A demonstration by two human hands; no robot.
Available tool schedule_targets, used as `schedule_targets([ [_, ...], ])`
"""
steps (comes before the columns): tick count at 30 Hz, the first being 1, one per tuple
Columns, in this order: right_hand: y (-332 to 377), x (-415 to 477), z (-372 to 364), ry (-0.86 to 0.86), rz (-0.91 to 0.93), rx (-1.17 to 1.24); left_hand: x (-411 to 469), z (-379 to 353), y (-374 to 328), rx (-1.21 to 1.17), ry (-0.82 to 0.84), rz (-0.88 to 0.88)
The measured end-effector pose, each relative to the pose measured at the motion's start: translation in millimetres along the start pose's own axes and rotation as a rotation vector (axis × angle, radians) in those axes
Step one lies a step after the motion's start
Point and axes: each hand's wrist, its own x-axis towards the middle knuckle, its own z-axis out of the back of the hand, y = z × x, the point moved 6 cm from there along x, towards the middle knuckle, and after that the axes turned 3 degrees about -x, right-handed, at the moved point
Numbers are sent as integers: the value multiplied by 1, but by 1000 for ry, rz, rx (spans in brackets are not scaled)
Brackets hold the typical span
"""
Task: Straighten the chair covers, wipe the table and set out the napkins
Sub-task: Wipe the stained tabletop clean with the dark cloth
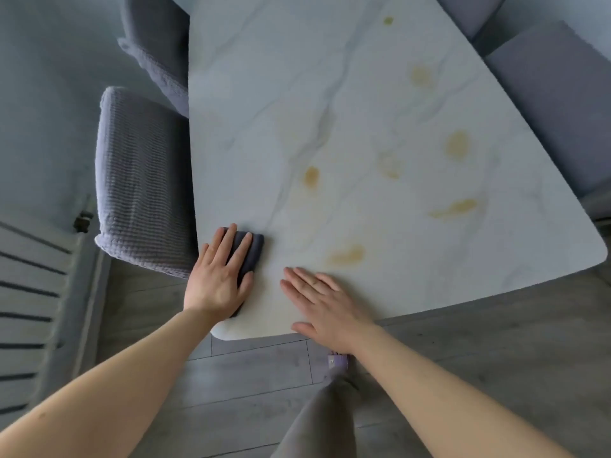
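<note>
Tabletop: white marble-look tabletop [330, 77] with grey veins and rounded corners, filling the middle of the view.

Cloth: a dark grey folded cloth [254, 249] lies flat on the tabletop at its near-left corner, just inside the left edge.

Left hand: the left hand [220, 276] lies palm down on the cloth. The fingers are straight and slightly spread and press on it rather than curl round it. The heel of the hand reaches the tabletop's near-left corner.

Right hand: the right hand [325, 304] rests flat on the bare tabletop at its near edge, just to the right of the cloth but not touching it. The fingers are straight and close together and hold nothing, and the thumb lies along the edge.

Stains: yellowish-brown stains [311, 176] are scattered over the tabletop's near and right parts. One smear [345, 254] lies just beyond the right hand's fingertips.

Chair covers: a ribbed grey chair cover [145, 186] sits on the chair pushed against the tabletop's left edge. A second covered chair [158, 57] stands farther along that edge. Smoother grey chairs [555, 104] line the right edge.

Floor: grey wood-look floor [248, 375] below the tabletop's near edge.

Radiator: a white slatted radiator [29, 309] well left of the tabletop.

Leg: one leg [317, 424] in grey cloth stands near the near edge.
</note>
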Motion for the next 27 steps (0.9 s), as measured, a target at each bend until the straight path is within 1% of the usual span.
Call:
schedule_targets([
  [3,-1,-2,-4,-11,62,14,1,0,-4,-7,-27,123],
  [7,-6,-3,-6,11,118,-7,2,-2,-21,-44,-44,379],
  [9,-9,-3,-7,2,141,-15,-1,-4,-32,-76,-46,473],
  [11,-11,-5,-7,-1,166,1,-9,-8,-43,-98,-51,505],
  [15,-24,-15,-2,-64,281,23,-29,-14,-51,-122,-80,424],
  [16,-36,-22,1,-82,287,22,-30,-15,-51,-110,-96,432],
  [18,-76,-40,8,-118,188,48,-27,-16,-54,-114,-127,551],
  [20,-133,-65,15,-179,0,84,-23,-17,-65,-150,-202,766],
  [22,-194,-91,18,-177,-195,92,-26,-21,-81,-184,-268,966],
  [24,-259,-121,20,-170,-355,57,-19,-27,-112,-202,-301,1047],
  [27,-327,-150,19,-156,-498,12,-4,-29,-156,-215,-297,1106],
])
